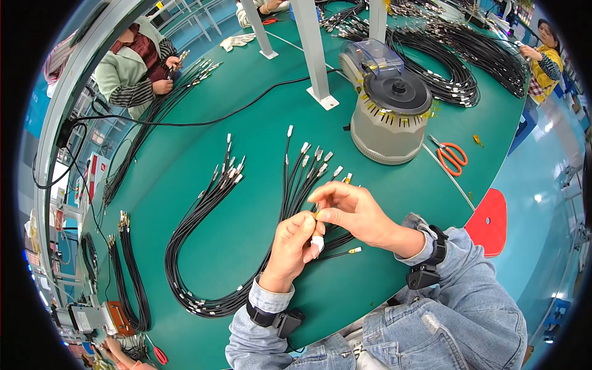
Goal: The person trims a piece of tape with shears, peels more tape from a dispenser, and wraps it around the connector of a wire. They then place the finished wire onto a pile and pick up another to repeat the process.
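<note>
My left hand (290, 246) is closed, its thumb and index finger pinched around a black cable's end, mostly hidden by the fingers. Something white (318, 242) shows at its lower fingers; I cannot tell what it is. My right hand (357, 213) meets it from the right, thumb and index finger pinching a small piece of yellow tape (317, 215) at the cable end. Beneath and beyond the hands lies a U-shaped bundle of black cables (179, 246) with white-tagged ends. One loose cable end with a yellow-and-white tip (354, 250) lies below my right hand.
A round grey tape dispenser (390, 123) stands beyond my hands on the green table (246, 132). Orange-handled scissors (452, 157) lie to its right. Metal posts (314, 55) rise from the table. More cable bundles (132, 277) lie left. Co-workers (132, 68) sit around.
</note>
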`<action>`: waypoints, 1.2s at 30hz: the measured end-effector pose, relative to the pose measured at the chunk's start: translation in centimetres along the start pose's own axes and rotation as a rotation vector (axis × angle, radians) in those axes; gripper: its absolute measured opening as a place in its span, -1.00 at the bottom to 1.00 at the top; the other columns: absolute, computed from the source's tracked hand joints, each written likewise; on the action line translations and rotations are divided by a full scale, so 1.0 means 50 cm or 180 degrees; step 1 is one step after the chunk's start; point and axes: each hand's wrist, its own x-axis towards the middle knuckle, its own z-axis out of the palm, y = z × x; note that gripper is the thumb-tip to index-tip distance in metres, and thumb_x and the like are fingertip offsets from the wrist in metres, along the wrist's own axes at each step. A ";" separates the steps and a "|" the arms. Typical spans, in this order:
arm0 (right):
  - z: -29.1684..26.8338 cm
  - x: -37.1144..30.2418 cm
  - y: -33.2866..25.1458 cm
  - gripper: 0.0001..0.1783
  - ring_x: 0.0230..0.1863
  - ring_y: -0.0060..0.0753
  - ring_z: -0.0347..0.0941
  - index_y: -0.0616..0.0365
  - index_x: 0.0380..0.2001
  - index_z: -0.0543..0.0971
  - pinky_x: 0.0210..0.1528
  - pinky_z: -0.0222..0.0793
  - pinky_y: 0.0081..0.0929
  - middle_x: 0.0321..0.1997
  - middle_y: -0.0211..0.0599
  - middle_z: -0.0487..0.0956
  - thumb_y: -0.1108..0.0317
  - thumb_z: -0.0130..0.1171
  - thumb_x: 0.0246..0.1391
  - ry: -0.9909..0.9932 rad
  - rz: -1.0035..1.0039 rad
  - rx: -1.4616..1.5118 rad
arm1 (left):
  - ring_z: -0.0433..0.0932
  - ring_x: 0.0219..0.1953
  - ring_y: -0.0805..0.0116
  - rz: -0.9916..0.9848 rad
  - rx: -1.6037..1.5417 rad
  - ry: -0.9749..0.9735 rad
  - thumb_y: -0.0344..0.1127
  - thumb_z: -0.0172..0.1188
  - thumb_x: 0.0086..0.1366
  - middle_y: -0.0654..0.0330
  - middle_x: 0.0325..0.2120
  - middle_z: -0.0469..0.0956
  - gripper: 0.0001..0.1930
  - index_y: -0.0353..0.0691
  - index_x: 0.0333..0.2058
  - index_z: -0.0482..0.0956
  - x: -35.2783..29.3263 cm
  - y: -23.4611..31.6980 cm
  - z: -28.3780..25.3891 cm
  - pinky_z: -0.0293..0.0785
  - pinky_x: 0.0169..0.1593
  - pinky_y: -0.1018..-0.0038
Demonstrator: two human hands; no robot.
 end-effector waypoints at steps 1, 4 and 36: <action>0.001 0.000 0.003 -0.88 -0.27 -0.55 0.38 0.28 -0.40 0.48 -0.21 0.31 -0.57 -0.32 -0.34 0.43 0.42 0.11 0.05 -0.0102 0.0023 0.0206 | 0.19 -0.79 0.68 0.0002 -0.0003 0.0000 -0.16 -0.07 0.33 0.34 -0.74 0.34 -0.70 -0.27 -0.46 0.41 0.001 -0.001 -0.004 0.05 -0.72 0.75; 0.000 0.001 0.014 -0.89 -0.27 -0.54 0.39 0.28 -0.39 0.48 -0.21 0.32 -0.56 -0.30 -0.34 0.43 0.44 0.10 0.06 -0.0317 0.0078 0.0619 | 0.18 -0.80 0.67 -0.0266 -0.0292 -0.0316 -0.11 -0.05 0.31 0.35 -0.75 0.32 -0.67 -0.28 -0.48 0.40 0.003 -0.007 -0.014 0.05 -0.73 0.74; -0.032 0.003 0.007 -0.81 -0.28 -0.61 0.37 0.30 -0.24 0.48 -0.20 0.32 -0.61 -0.32 -0.41 0.45 0.45 0.07 0.06 -0.0379 -0.0205 -0.0344 | 0.46 -0.52 0.43 0.0103 0.0456 0.0190 -0.28 0.04 0.26 0.23 -0.55 0.45 -0.82 -0.29 -0.32 0.49 0.012 -0.015 0.007 0.40 -0.39 0.57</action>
